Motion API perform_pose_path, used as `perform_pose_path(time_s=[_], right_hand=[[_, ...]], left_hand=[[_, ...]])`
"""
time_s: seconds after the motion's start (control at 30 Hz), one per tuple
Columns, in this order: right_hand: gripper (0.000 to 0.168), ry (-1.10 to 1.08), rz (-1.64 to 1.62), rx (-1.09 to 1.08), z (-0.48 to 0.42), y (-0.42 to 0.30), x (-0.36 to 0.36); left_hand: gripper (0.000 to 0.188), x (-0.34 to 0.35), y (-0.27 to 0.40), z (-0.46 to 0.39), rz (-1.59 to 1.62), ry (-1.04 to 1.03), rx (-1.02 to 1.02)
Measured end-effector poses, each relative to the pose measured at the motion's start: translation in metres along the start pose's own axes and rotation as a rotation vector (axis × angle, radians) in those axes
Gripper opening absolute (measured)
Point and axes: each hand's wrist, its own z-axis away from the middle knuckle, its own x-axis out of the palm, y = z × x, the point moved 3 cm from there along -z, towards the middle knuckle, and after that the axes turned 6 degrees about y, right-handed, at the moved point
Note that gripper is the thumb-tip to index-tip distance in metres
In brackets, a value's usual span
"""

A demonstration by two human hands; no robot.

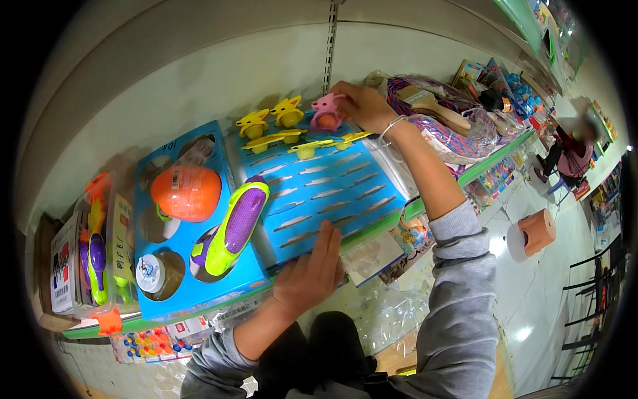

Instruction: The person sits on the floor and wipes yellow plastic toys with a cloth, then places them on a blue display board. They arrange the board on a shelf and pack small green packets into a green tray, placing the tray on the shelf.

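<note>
My right hand [366, 107] grips a pink animal-shaped toy [324, 110] with an orange-red middle, at the back of a blue slotted display board [386, 183]. Yellow animal-shaped toys of similar form stand nearby in the slots, such as a yellow toy [288, 112] just left of the pink one. Several more yellow toys sit in the row before it. The slots nearer to me hold no toys. My left hand [309, 279] rests two outstretched fingers on the board's front edge and holds nothing; its thumb is hidden.
Left of the board, a blue holed carton [239, 279] carries an orange fruit-shaped container [187, 193], a green-and-purple toy [238, 219] and a white-lidded jar [150, 274]. Bundled ropes [458, 137] lie right. A green-edged shelf [491, 154] bears everything. A person [573, 154] sits far right.
</note>
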Motion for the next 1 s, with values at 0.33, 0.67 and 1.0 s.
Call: perform_pose_path(time_s=[0.33,0.67,1.0], right_hand=[[0.02,-0.111,0.275,-0.17,-0.016,-0.018,-0.016],[0.02,-0.056,0.248,-0.23,-0.004,-0.028,-0.011],[0.02,-0.123,0.278,-0.193,-0.009,-0.03,-0.01]], left_hand=[[0.042,0.002,-0.001,0.002,-0.008,0.028,0.0],[0.041,0.002,-0.001,0.0,0.008,0.034,0.004],[0.041,0.001,-0.002,0.001,0.021,0.024,-0.003]])
